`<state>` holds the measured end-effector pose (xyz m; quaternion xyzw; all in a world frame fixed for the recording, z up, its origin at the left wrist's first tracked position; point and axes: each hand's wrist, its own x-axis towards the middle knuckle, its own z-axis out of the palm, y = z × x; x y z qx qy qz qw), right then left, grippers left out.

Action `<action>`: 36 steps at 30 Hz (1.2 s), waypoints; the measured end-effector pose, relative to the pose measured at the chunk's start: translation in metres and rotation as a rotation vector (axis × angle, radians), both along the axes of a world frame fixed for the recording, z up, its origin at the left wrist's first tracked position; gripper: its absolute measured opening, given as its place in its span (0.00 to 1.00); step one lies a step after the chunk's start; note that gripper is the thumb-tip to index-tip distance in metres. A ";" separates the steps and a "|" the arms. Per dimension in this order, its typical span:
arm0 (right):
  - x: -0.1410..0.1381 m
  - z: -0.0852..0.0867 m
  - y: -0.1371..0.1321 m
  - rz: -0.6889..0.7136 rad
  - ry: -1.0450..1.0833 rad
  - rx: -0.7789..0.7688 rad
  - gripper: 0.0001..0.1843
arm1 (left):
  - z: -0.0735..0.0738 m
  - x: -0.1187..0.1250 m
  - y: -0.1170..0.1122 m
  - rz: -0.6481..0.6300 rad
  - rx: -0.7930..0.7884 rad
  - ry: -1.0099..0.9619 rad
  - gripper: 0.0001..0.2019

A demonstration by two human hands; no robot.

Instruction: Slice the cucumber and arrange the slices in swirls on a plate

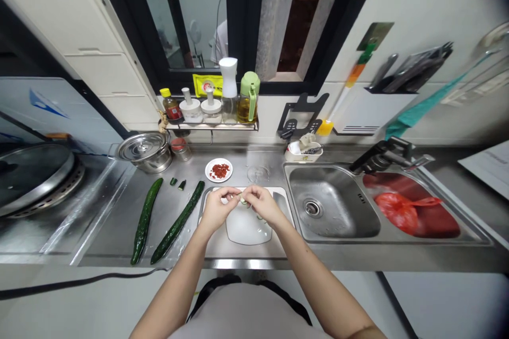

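My left hand [217,206] and my right hand [260,204] meet above a white cutting board [248,228] on the steel counter. Both hands pinch one small pale piece [243,199] between their fingertips; it is too small to name. Two long dark green cucumbers [145,220] [178,222] lie on the counter to the left of the board. Two short cut cucumber ends [177,183] sit just beyond them. A small white dish of chopped red chili [218,170] stands behind the board.
A steel sink [332,206] lies right of the board, with a red bag [401,211] in a red basin further right. A lidded steel pot [145,151] and a stove pan [34,175] are at left. A shelf of condiment bottles [212,103] lines the back wall.
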<state>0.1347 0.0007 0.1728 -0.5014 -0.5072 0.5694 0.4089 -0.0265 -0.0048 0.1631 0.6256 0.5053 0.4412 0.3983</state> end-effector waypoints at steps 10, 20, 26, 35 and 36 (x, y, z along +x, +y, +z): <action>0.002 0.006 -0.001 0.036 0.157 -0.231 0.09 | 0.001 0.002 -0.004 0.012 0.148 0.099 0.06; 0.000 0.002 -0.003 0.050 0.136 -0.231 0.15 | 0.001 0.008 -0.009 0.075 0.113 -0.007 0.05; 0.000 -0.002 -0.003 0.000 0.019 -0.120 0.11 | -0.009 0.011 -0.012 0.070 -0.250 -0.324 0.17; 0.002 -0.007 -0.006 0.015 -0.052 -0.027 0.10 | -0.012 0.013 -0.010 0.043 -0.335 -0.414 0.23; 0.003 -0.008 -0.006 0.018 -0.058 -0.028 0.11 | -0.013 0.013 -0.010 0.040 -0.335 -0.412 0.23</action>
